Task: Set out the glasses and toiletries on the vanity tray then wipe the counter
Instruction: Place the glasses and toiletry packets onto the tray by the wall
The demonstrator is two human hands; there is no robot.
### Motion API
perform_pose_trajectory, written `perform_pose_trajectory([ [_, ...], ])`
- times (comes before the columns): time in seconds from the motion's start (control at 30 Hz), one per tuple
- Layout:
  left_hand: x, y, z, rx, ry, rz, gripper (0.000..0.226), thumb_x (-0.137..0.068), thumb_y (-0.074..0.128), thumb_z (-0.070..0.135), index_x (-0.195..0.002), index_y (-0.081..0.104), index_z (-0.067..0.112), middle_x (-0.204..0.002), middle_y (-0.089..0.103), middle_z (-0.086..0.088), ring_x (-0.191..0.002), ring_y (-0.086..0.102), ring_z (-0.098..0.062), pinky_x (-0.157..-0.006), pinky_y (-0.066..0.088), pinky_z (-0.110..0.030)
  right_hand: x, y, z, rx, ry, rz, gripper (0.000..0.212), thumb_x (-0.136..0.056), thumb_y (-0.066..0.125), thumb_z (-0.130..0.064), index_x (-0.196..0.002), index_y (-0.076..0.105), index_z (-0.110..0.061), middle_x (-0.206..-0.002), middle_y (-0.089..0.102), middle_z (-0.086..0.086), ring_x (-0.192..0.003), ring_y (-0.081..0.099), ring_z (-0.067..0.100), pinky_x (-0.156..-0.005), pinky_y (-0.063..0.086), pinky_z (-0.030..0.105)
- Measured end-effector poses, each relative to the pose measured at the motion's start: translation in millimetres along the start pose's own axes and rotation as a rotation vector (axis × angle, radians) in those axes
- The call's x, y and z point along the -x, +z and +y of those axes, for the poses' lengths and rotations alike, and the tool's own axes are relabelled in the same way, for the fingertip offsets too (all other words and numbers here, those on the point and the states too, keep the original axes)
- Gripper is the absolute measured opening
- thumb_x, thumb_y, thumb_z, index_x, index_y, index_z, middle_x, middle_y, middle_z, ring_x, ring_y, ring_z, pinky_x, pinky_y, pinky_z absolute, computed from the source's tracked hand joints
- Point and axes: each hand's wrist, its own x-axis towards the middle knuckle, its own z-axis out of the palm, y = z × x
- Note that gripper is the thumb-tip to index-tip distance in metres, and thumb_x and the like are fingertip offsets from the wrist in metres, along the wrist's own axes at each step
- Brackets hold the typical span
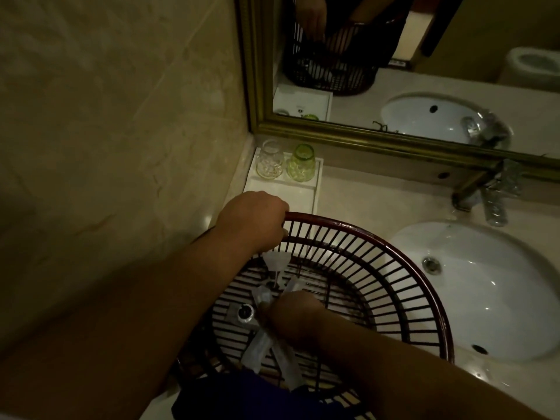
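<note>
A white vanity tray [303,194] lies in the counter's back left corner. On its far end stand a clear glass [269,160] and a green glass [301,163], both upside down. A dark red slatted basket [394,268] sits in front of the tray. My left hand [254,219] grips its rim at the back left. My right hand [295,316] is inside the basket, closed on clear-wrapped toiletry packets [266,341]. More wrapped packets [277,265] and a small round-capped item [244,312] lie on the basket floor.
A white sink [500,298] with a chrome tap [494,198] lies to the right of the basket. A gold-framed mirror [363,137] runs along the back. A tiled wall stands on the left. A dark blue cloth [242,395] hangs at the basket's near edge.
</note>
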Motion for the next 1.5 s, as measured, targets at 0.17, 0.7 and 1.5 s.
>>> perform_pose_trajectory([
  [0.17,-0.1,-0.1,0.1,-0.018,-0.006,0.000,0.019,-0.083,0.071,0.047,-0.089,0.068,0.030,-0.063,0.039,0.011,-0.061,0.044,-0.013,-0.045,0.021,-0.026,1.5,-9.7,10.6,0.041,0.006,0.058,0.026,-0.096,0.060,-0.023,-0.120,0.063,-0.016,-0.110,0.068,0.012,-0.099,0.067,0.034,-0.067,0.043,0.037],
  [0.7,-1.9,-3.6,-0.4,-0.005,-0.038,-0.033,0.027,-0.080,0.068,0.047,-0.068,0.049,0.032,-0.063,0.046,0.010,-0.059,0.049,-0.014,-0.051,0.036,-0.029,148.5,-156.1,25.5,-0.224,-0.124,0.620,0.013,-0.085,0.067,-0.025,-0.097,0.064,-0.030,-0.084,0.060,-0.015,-0.073,0.053,0.003,-0.062,0.043,0.020],
  [1.5,-3.0,-2.8,-1.2,0.017,0.015,-0.041,0.013,-0.090,0.063,0.039,-0.092,0.067,0.026,-0.084,0.066,0.003,-0.067,0.055,-0.014,-0.059,0.038,-0.028,-107.0,-231.0,92.7,0.064,0.092,0.363,0.037,-0.092,0.059,-0.014,-0.128,0.063,-0.023,-0.121,0.064,0.006,-0.111,0.062,0.028,-0.075,0.047,0.033],
])
